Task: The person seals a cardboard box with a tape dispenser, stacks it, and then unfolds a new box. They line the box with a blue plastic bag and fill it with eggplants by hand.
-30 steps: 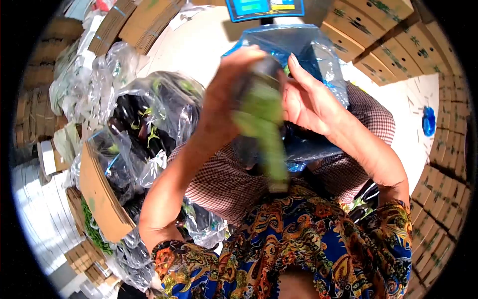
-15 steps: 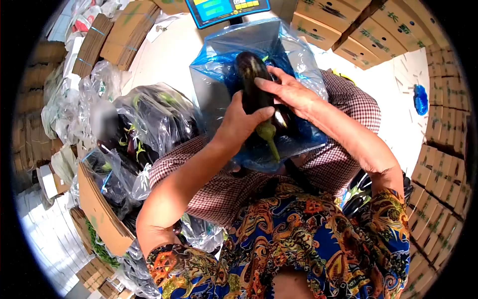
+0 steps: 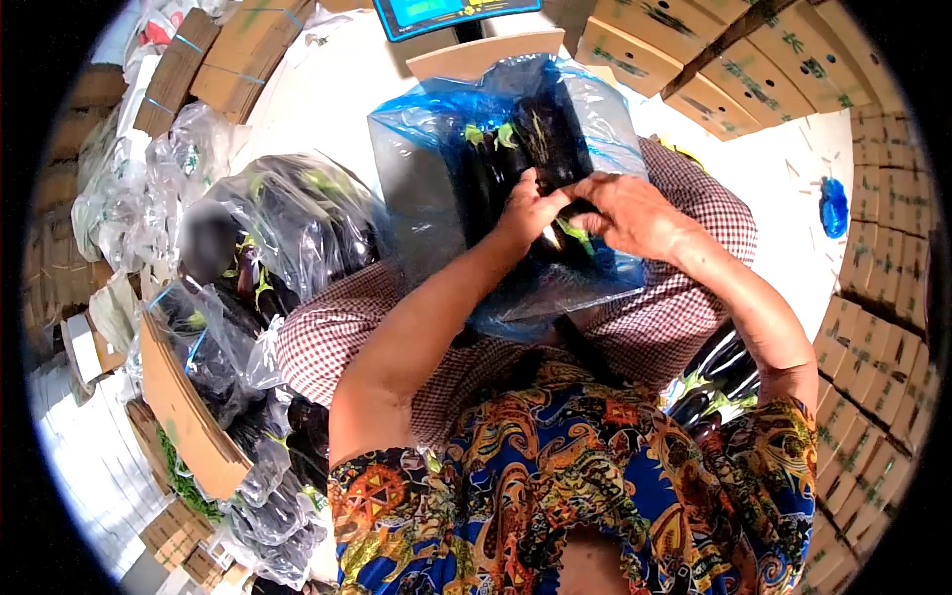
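Observation:
Between my knees stands a box lined with blue plastic film [image 3: 416, 119]. Glossy dark eggplants [image 3: 481, 183] with green caps lie side by side in it. A larger, streaked eggplant [image 3: 545, 129] lies at its right side. My left hand [image 3: 531, 213] is closed at an eggplant in the middle of the box, thumb and fingers resting on it. My right hand [image 3: 635, 213] is curled around the green-capped end of an eggplant [image 3: 573, 238] at the near right. Both hands meet at the fingertips and partly hide what they hold.
A clear bag of eggplants [image 3: 317, 218] sits to the left, near a cardboard stack [image 3: 193, 407]. More eggplants [image 3: 719, 372] lie by my right knee. A scale display [image 3: 456, 10] stands behind the box. Stacked cartons [image 3: 773, 59] line the right, and blue plastic [image 3: 833, 206] lies on the floor.
The eggplant I held above the box with its stem towards me is now down among the others. My hands have moved lower and closer together, and a cardboard edge shows behind the film.

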Available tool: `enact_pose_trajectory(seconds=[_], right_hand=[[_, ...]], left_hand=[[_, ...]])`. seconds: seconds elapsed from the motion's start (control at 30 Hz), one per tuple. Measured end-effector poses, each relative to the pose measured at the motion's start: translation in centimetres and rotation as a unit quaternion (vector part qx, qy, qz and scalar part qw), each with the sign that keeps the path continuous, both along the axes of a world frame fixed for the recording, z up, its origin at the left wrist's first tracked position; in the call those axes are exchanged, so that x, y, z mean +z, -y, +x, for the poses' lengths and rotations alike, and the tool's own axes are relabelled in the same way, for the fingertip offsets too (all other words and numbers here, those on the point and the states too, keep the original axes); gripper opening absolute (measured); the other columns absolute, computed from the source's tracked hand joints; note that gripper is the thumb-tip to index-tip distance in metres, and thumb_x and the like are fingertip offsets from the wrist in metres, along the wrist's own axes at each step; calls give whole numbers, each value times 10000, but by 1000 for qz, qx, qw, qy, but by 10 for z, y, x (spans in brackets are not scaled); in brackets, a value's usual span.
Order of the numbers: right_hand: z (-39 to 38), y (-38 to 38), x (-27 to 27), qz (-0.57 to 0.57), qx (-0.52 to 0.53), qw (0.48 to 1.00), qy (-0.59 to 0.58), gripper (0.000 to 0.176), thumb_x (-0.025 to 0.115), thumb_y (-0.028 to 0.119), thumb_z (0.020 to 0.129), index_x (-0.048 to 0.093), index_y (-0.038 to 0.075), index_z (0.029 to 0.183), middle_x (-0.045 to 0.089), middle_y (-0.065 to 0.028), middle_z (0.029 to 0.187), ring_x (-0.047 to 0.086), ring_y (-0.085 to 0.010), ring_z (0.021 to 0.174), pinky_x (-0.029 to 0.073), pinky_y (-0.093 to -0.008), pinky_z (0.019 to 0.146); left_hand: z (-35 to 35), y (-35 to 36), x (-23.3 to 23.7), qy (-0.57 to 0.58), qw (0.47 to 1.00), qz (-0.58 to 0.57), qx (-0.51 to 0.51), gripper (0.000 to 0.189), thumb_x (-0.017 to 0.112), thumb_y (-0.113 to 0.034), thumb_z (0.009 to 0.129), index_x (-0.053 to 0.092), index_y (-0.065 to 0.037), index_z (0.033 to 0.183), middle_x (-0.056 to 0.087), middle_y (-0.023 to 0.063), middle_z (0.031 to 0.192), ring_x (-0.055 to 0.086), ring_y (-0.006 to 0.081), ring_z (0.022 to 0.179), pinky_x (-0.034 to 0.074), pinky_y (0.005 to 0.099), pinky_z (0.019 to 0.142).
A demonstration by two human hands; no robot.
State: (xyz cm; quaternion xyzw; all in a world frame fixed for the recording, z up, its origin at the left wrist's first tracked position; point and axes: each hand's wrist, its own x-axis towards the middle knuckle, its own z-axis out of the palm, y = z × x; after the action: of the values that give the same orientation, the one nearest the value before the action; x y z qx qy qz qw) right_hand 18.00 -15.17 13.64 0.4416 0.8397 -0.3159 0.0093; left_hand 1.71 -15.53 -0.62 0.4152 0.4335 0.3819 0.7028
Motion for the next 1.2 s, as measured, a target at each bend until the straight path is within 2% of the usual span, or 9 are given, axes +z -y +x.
enact_pose_trajectory(seconds=[0.07,0.43,0.57,0.73,0.8,0.83,0.97,1.13,1.2], right_hand=[[-1,7,5,-24,30,999,20,350,632,210,847,586,7,1127,615,-199,1084,590,-369,1010,484,-444,851],[-8,9,12,-67,-24,997,29,329,614,222,881,574,26,1142,634,-194,998,592,-372,993,475,-445,814],[0,-7,6,23,-20,998,-54,228,618,221,866,617,14,962,637,-185,914,612,-378,919,496,-464,775],[1,-66,-5,179,-144,973,7,415,634,282,868,517,15,1164,568,-223,1079,596,-414,916,487,-463,769],[-1,-95,-19,203,-159,965,45,525,639,368,859,474,16,1212,540,-226,1112,585,-431,928,483,-485,785],[-4,-108,-30,216,-170,960,58,515,639,387,854,505,27,1196,552,-221,1106,584,-425,947,483,-482,789],[-18,-147,-60,217,-222,950,44,324,650,343,842,638,50,979,620,-205,1015,615,-402,925,506,-483,773],[-6,-159,-79,260,-199,944,-32,173,619,224,809,690,92,897,668,-182,832,648,-362,818,517,-463,752],[-2,-160,-75,244,-184,952,6,165,601,177,804,679,102,928,666,-172,843,645,-361,827,520,-457,743]], left_hand=[[8,5,7,-427,897,113,-24,600,719,-338,801,456,2,1220,605,190,1110,559,357,1045,460,416,899],[4,-11,-9,-309,951,10,11,744,835,-405,600,477,8,1104,563,271,1102,561,429,1044,462,451,890],[18,-3,13,-421,900,80,84,759,798,-457,637,447,-2,1133,511,283,1158,509,439,1097,437,478,918],[22,-24,22,-454,888,-15,68,661,784,-329,605,489,-4,1099,577,215,1111,592,364,1025,492,448,875],[11,-26,-45,-185,977,-10,103,505,772,-256,643,553,-14,1027,639,147,965,635,283,901,514,409,794],[-3,-22,5,11,996,-68,50,350,738,-161,685,596,-36,979,651,79,850,634,207,797,514,353,730],[-34,-7,11,70,989,-132,-20,458,647,-213,844,457,-81,1239,614,94,1024,628,196,907,533,329,758],[-5,-15,8,-121,991,20,44,610,750,-366,750,500,27,1143,642,178,989,637,322,919,494,376,832],[6,-11,5,-376,918,99,74,651,776,-403,703,517,33,1111,649,213,978,637,362,928,486,418,850]])
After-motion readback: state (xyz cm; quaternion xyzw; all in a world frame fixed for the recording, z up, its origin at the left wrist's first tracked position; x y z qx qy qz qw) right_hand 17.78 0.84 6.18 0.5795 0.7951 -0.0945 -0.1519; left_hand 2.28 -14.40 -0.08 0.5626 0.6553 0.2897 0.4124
